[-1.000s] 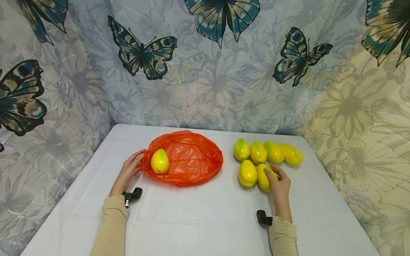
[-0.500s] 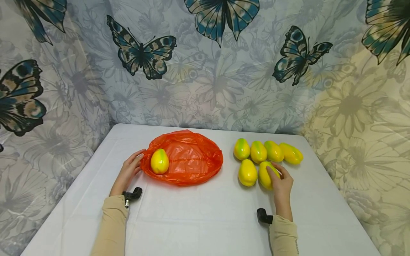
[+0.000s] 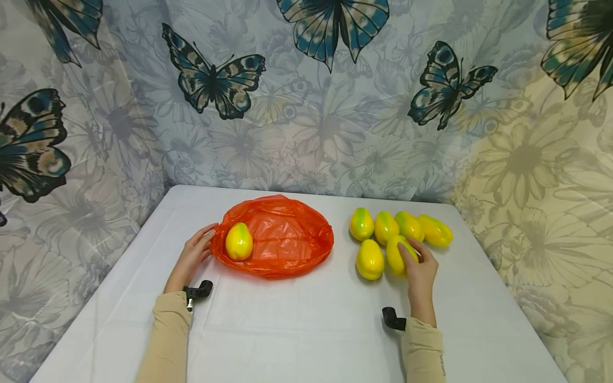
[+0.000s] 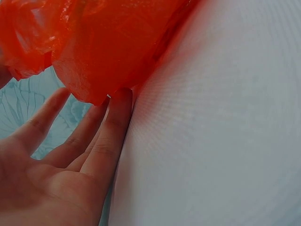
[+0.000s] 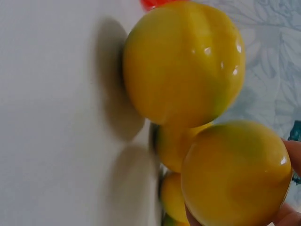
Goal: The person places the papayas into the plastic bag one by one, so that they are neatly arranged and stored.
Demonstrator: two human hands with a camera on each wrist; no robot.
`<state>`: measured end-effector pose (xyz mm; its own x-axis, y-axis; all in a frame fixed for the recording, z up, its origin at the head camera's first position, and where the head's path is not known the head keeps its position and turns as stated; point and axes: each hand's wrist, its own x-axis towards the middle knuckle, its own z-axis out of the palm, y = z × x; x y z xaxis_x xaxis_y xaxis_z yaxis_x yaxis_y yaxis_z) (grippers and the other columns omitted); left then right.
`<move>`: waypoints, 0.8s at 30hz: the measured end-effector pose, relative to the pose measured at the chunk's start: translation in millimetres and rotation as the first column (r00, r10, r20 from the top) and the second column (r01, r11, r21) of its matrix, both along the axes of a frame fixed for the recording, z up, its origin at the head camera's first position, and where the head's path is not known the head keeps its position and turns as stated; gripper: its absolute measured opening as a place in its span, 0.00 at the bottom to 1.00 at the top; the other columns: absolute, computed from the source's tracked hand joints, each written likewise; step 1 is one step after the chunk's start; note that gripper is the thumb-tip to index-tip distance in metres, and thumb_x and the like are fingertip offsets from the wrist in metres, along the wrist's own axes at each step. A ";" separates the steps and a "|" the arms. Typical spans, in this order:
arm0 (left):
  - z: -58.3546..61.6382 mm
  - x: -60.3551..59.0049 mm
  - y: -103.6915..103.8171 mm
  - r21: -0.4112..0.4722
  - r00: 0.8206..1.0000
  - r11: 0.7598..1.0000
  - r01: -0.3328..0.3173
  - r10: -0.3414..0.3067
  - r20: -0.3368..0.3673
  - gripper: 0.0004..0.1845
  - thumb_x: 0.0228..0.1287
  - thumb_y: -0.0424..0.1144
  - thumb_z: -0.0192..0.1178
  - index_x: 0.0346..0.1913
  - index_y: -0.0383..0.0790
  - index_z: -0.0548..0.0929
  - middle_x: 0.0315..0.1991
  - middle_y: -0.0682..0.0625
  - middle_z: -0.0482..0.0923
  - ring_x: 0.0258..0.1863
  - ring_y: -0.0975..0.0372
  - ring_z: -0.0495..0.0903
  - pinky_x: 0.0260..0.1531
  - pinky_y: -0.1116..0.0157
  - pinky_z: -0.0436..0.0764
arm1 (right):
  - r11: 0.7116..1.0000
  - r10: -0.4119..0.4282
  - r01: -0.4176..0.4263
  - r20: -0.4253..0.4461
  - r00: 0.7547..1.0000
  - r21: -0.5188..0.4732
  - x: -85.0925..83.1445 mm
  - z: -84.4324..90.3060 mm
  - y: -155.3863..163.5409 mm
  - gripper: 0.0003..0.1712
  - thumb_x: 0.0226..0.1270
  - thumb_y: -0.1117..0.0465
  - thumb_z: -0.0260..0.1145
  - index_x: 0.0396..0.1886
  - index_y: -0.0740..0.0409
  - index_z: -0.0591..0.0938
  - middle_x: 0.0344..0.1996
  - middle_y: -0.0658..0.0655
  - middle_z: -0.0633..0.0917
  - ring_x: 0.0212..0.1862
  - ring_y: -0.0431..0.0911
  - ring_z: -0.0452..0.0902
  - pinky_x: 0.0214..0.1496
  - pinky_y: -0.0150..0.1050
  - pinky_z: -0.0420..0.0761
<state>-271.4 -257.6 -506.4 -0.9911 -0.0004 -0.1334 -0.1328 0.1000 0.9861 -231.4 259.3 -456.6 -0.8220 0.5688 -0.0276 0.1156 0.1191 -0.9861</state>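
1. The right hand (image 3: pixel 420 268) now sits farther from the person than it did a second ago, closer to the back row of four mangoes (image 3: pixel 399 226).
2. The front right mango (image 3: pixel 396 254) held in that hand has travelled with it: earlier it lay level with the front left mango (image 3: pixel 370 259), now it stands slightly beyond it and almost touches the back row.
3. In the right wrist view the held mango (image 5: pixel 235 173) appears lifted off the white table (image 5: pixel 51 117), though contact cannot be told for sure.
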 end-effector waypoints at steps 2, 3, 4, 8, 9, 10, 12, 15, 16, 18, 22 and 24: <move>0.0 -0.2 0.1 -0.005 1.000 1.000 -0.001 0.001 0.000 0.33 0.74 0.59 0.45 0.76 0.50 0.58 0.75 0.44 0.57 0.49 0.76 0.75 0.46 0.81 0.76 | 1.000 -0.002 0.002 -0.014 1.000 -0.006 -1.7 1.0 -2.3 0.30 0.62 0.49 0.70 0.62 0.55 0.79 0.58 0.48 0.77 0.50 0.33 0.70 0.46 0.15 0.70; 0.1 -0.3 0.1 -0.006 1.000 1.000 -0.003 0.003 0.001 0.33 0.74 0.59 0.45 0.76 0.50 0.58 0.75 0.45 0.57 0.49 0.76 0.75 0.46 0.81 0.76 | 1.000 -0.003 0.003 -0.017 1.000 -0.007 -2.6 1.6 -3.4 0.30 0.62 0.49 0.70 0.62 0.54 0.79 0.58 0.48 0.77 0.50 0.32 0.70 0.46 0.15 0.70; 0.1 -0.4 0.2 -0.007 1.000 1.000 -0.004 0.004 0.002 0.33 0.74 0.59 0.45 0.76 0.50 0.58 0.75 0.45 0.57 0.49 0.76 0.75 0.46 0.81 0.76 | 1.000 -0.002 0.002 -0.018 1.000 -0.007 -3.3 2.2 -4.6 0.30 0.62 0.49 0.70 0.62 0.54 0.79 0.58 0.48 0.76 0.50 0.32 0.70 0.46 0.15 0.70; -0.5 -0.8 -0.3 0.001 1.000 1.000 -0.005 0.005 0.006 0.33 0.74 0.59 0.46 0.76 0.50 0.58 0.75 0.45 0.57 0.49 0.76 0.75 0.46 0.81 0.76 | 1.000 0.003 -0.003 -0.029 1.000 -0.019 -5.2 4.5 -9.5 0.29 0.63 0.48 0.70 0.62 0.52 0.79 0.59 0.48 0.76 0.50 0.32 0.69 0.46 0.15 0.71; -0.8 -0.7 -0.4 0.006 1.000 1.000 -0.006 0.006 0.006 0.34 0.74 0.59 0.46 0.76 0.50 0.58 0.75 0.44 0.57 0.49 0.76 0.75 0.46 0.81 0.77 | 1.000 0.005 -0.006 -0.032 0.999 -0.020 -5.5 5.3 -10.6 0.29 0.63 0.48 0.70 0.62 0.52 0.79 0.59 0.48 0.75 0.51 0.32 0.69 0.46 0.15 0.71; -1.0 -0.8 -0.5 0.009 1.000 1.000 -0.006 0.006 0.007 0.34 0.73 0.60 0.46 0.76 0.50 0.58 0.75 0.44 0.57 0.48 0.76 0.76 0.46 0.81 0.77 | 1.000 0.006 -0.006 -0.034 0.999 -0.024 -5.7 6.2 -11.7 0.29 0.63 0.48 0.70 0.62 0.52 0.79 0.59 0.48 0.75 0.51 0.33 0.69 0.47 0.15 0.71; -1.1 -0.6 -0.6 0.015 1.000 1.000 -0.005 0.005 0.007 0.35 0.73 0.60 0.47 0.76 0.50 0.58 0.75 0.44 0.57 0.48 0.77 0.76 0.46 0.80 0.77 | 1.000 0.008 -0.008 -0.035 0.999 -0.028 -6.6 8.4 -14.0 0.28 0.63 0.48 0.70 0.62 0.52 0.79 0.59 0.48 0.76 0.51 0.33 0.69 0.47 0.15 0.71; -1.0 0.0 -0.6 0.015 1.000 1.000 -0.005 0.005 0.007 0.36 0.72 0.61 0.47 0.76 0.50 0.58 0.75 0.44 0.58 0.48 0.77 0.76 0.46 0.80 0.77 | 0.999 0.012 -0.013 -0.037 0.999 -0.037 -7.7 12.3 -17.0 0.29 0.62 0.48 0.70 0.62 0.51 0.79 0.59 0.48 0.75 0.51 0.34 0.69 0.47 0.16 0.70; -1.0 0.1 -0.5 0.014 1.000 1.000 -0.005 0.005 0.007 0.36 0.71 0.62 0.47 0.76 0.50 0.58 0.75 0.44 0.58 0.48 0.77 0.76 0.46 0.80 0.77 | 0.999 0.015 -0.017 -0.040 0.999 -0.038 -8.3 13.4 -18.0 0.29 0.62 0.48 0.70 0.62 0.51 0.79 0.59 0.48 0.75 0.52 0.34 0.69 0.47 0.16 0.70; -0.8 0.0 -0.4 0.010 1.000 1.000 -0.005 0.005 0.007 0.36 0.71 0.62 0.48 0.76 0.50 0.58 0.75 0.44 0.58 0.48 0.77 0.76 0.46 0.80 0.77 | 0.999 0.025 -0.027 -0.051 0.998 -0.042 -9.5 15.6 -20.2 0.28 0.63 0.49 0.70 0.62 0.51 0.79 0.60 0.49 0.75 0.52 0.34 0.70 0.47 0.16 0.71; -0.7 -0.2 -0.3 0.010 1.000 1.000 -0.006 0.006 0.004 0.36 0.71 0.63 0.48 0.76 0.50 0.59 0.75 0.44 0.58 0.48 0.76 0.76 0.46 0.80 0.77 | 0.997 0.052 -0.056 -0.081 0.995 -0.048 -12.9 18.7 -24.9 0.27 0.63 0.50 0.70 0.61 0.50 0.79 0.63 0.49 0.74 0.54 0.36 0.70 0.48 0.16 0.72; -0.6 -0.2 -0.2 0.009 1.000 1.000 -0.005 0.005 0.003 0.36 0.71 0.62 0.48 0.76 0.50 0.58 0.75 0.44 0.59 0.48 0.76 0.76 0.46 0.80 0.77 | 0.997 0.058 -0.062 -0.093 0.994 -0.047 -15.1 19.6 -27.6 0.27 0.63 0.51 0.70 0.61 0.51 0.80 0.63 0.50 0.74 0.55 0.36 0.70 0.48 0.16 0.72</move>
